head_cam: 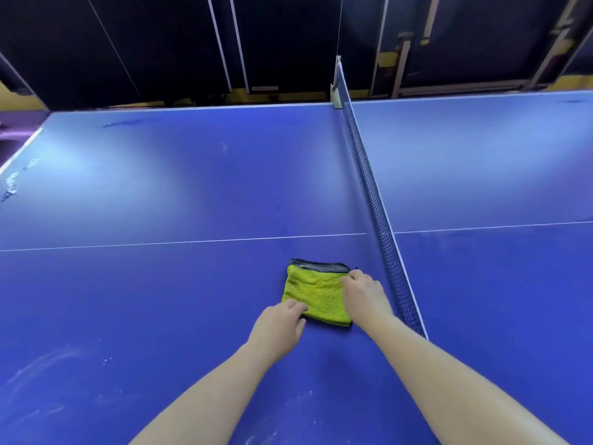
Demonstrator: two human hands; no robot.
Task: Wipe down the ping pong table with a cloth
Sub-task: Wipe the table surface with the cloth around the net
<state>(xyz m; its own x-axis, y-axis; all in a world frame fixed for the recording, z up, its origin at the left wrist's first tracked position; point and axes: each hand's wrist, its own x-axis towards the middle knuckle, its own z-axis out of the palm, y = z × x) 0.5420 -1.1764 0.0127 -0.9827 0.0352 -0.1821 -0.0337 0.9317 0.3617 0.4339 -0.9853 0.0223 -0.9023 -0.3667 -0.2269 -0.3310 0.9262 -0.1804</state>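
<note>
The cloth [316,293] lies flat on the table [160,300] between my two hands, folded to a near-square and running slightly longer away from me, its dark hem on the far side of my grip. My left hand [277,327] has the near-left corner, fingers curled on top and thumb at the edge, a pinch as far as I can judge. My right hand [364,295] sits on the right edge with its fingertips bent down near the far corner; whether they pinch or only press I cannot tell. The net [375,213] runs just outside my right hand, so the open stroke is probably leftward, toward the pale smears [41,361] beside my left forearm.
</note>
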